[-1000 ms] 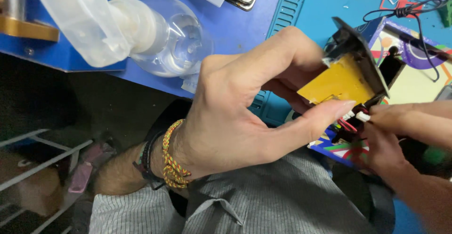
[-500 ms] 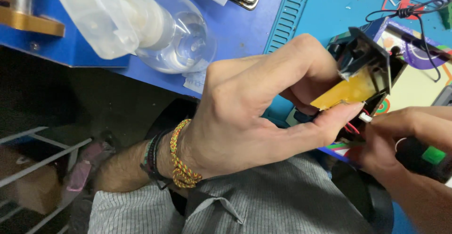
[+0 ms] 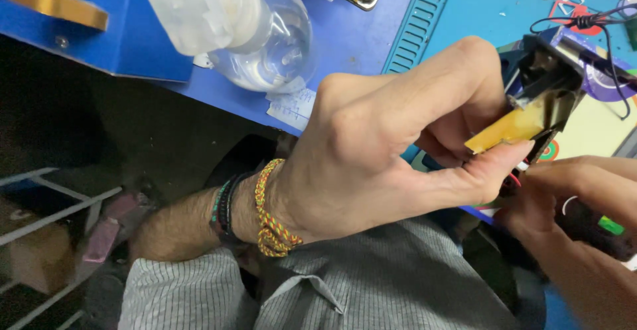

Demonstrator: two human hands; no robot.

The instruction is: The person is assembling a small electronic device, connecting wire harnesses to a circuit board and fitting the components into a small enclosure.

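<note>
While the head camera looks down over a striped shirt [image 3: 371,283], the black electronic module [image 3: 547,81] with its yellow board [image 3: 511,130] sits at the right of the view, raised above the blue table [image 3: 371,31] and pinched in the left hand [image 3: 391,151]. That hand is curled around it: the index finger arches over the top of the black housing, and the thumb presses up against the lower edge of the yellow board. Braided bracelets [image 3: 265,217] circle its wrist. Just below and right of the module, the right hand [image 3: 584,204] is closed around a dark tool with a green mark [image 3: 597,227], its fingertips close to the red wires [image 3: 514,179] under the board. A clear glass bulb [image 3: 272,45] lies on the table, well apart at upper left.
</note>
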